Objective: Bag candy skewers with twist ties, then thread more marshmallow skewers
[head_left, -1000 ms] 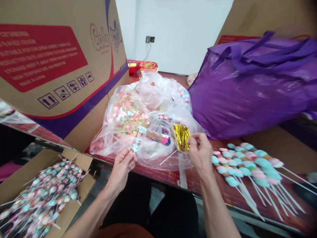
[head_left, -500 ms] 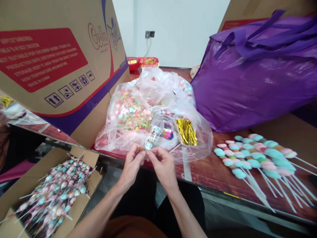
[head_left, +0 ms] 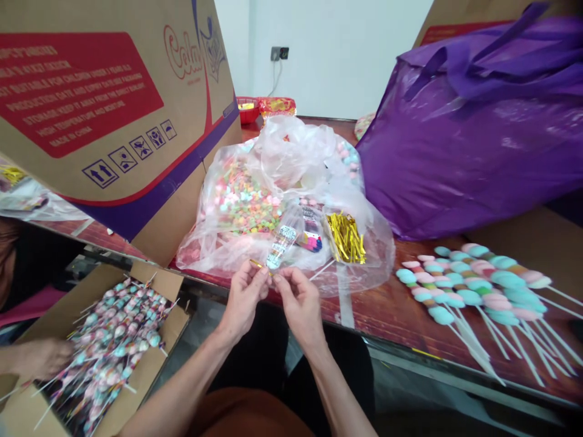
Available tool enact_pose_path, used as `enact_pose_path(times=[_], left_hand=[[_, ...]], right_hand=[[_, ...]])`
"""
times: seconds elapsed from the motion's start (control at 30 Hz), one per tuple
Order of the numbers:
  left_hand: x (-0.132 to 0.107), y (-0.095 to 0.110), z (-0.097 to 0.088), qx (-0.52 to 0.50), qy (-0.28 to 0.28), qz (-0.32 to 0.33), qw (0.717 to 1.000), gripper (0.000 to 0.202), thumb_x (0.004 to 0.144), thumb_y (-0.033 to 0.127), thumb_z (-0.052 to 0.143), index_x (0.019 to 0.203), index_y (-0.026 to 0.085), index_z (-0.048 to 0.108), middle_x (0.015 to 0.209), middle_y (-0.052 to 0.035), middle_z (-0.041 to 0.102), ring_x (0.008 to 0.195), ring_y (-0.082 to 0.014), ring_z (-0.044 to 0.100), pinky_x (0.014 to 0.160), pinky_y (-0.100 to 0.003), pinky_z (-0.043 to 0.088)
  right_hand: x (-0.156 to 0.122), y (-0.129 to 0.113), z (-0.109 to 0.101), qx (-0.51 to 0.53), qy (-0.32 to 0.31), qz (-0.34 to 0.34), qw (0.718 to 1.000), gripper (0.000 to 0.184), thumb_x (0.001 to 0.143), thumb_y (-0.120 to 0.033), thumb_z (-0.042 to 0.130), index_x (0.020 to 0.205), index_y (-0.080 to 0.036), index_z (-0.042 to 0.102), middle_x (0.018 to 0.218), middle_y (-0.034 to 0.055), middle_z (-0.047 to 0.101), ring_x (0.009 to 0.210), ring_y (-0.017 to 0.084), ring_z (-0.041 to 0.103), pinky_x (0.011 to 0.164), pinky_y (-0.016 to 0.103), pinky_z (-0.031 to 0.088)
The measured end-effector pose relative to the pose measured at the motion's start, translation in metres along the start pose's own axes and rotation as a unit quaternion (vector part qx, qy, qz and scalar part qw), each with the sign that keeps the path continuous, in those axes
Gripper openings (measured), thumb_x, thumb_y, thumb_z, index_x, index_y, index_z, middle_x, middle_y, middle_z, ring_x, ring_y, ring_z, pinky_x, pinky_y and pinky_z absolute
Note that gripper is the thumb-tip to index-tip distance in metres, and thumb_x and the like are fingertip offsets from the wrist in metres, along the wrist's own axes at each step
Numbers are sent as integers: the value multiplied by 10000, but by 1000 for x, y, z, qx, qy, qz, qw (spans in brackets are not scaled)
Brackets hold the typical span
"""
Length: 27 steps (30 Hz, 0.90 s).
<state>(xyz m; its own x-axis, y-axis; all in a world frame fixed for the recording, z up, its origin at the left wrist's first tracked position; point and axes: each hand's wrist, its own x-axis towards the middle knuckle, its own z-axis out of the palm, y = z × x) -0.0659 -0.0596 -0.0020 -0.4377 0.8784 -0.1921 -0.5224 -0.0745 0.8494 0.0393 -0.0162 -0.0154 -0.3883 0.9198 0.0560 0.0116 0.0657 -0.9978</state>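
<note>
Low over the table's front edge, my left hand (head_left: 246,298) pinches a gold twist tie (head_left: 256,263), one end of which sticks out past the fingertips. My right hand (head_left: 300,300) is closed too, its thumb and finger pressed at the tie's other side by the gathered end of a clear wrapper. Beyond the fingertips lies the wrapped marshmallow stick (head_left: 280,246), with a printed bag around it. Right behind it is another printed pouch (head_left: 311,227). A bundle of gold twist ties (head_left: 347,238) rests to the right on clear plastic.
Clear bags of small candies (head_left: 250,209) cover the table's middle. Marshmallow sticks (head_left: 483,282) lie at right below a purple bag (head_left: 469,139). A large carton (head_left: 182,133) stands left. Below it, an open box (head_left: 170,285) holds wrapped sticks, with another person's hand (head_left: 43,358) over it.
Another person's hand has come in over the open box at lower left. The gold tie shows more plainly between my fingers. My view has shifted slightly.
</note>
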Motion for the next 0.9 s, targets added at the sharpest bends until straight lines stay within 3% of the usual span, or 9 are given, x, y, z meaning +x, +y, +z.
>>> enact_pose_path(times=[0.13, 0.27, 0.37, 0.47, 0.53, 0.63, 0.77, 0.83, 0.9], left_hand=[[-1, 5, -3, -66, -49, -92, 992, 380, 739, 359, 842, 767, 144, 530, 586, 64, 482, 456, -1, 247, 439, -139, 198], [-4, 17, -6, -151, -136, -242, 949, 303, 769, 226, 793, 788, 149, 501, 553, 105, 316, 461, -7, 121, 410, -118, 90], [-12, 21, -2, -159, -191, -298, 922, 287, 788, 222, 764, 796, 163, 483, 546, 110, 278, 462, -17, 94, 407, -124, 67], [-20, 14, 4, -88, -175, -231, 953, 326, 790, 340, 779, 840, 181, 498, 519, 102, 359, 433, -24, 170, 413, -149, 126], [-23, 5, 6, -16, -97, -122, 988, 323, 806, 413, 758, 872, 193, 530, 547, 66, 467, 458, -56, 330, 439, -167, 216], [-28, -7, 1, 88, -36, -18, 995, 253, 842, 422, 713, 873, 183, 636, 666, -7, 593, 643, -130, 538, 580, -222, 405], [-26, -14, -9, 113, -31, 2, 993, 214, 790, 368, 763, 859, 171, 716, 848, -60, 682, 821, -187, 616, 742, -282, 469], [-21, -15, -13, 67, -17, -21, 997, 244, 766, 371, 786, 837, 149, 711, 779, -41, 658, 724, -145, 586, 704, -272, 451], [-17, -14, -17, 1, 9, -71, 997, 327, 715, 413, 829, 793, 131, 682, 668, -1, 595, 572, -81, 485, 578, -238, 380]], right_hand=[[-4, 4, 1, 44, -15, 3, 999, 224, 948, -394, 580, 823, -208, 570, 707, -28, 554, 655, 130, 534, 612, 239, 458], [-13, 3, -12, 69, -54, -19, 996, 206, 969, -403, 568, 893, -211, 569, 795, -13, 575, 680, 122, 535, 594, 227, 441], [-18, 2, -27, 22, -89, -37, 995, 184, 979, -393, 554, 995, -214, 590, 812, -1, 587, 701, 134, 557, 559, 220, 426], [-18, 6, -33, -74, -73, -64, 993, 157, 977, -375, 543, 953, -221, 562, 738, -14, 560, 628, 133, 534, 504, 220, 399], [-17, 10, -31, -134, -47, -84, 986, 162, 970, -367, 534, 885, -228, 525, 695, -22, 543, 583, 132, 517, 498, 230, 404], [-16, 13, -27, -194, -20, -99, 976, 174, 957, -384, 518, 874, -231, 532, 676, -16, 562, 548, 140, 517, 493, 247, 421], [-17, 14, -27, -188, -42, -74, 979, 225, 928, -446, 562, 888, -227, 591, 730, 18, 643, 606, 173, 603, 521, 266, 486], [-18, 13, -27, -178, -48, -58, 981, 257, 930, -470, 572, 842, -229, 592, 700, 13, 630, 599, 176, 608, 529, 271, 495], [-20, 12, -24, -218, -19, -91, 971, 249, 954, -447, 556, 861, -228, 630, 679, 10, 621, 576, 171, 593, 560, 288, 492]])
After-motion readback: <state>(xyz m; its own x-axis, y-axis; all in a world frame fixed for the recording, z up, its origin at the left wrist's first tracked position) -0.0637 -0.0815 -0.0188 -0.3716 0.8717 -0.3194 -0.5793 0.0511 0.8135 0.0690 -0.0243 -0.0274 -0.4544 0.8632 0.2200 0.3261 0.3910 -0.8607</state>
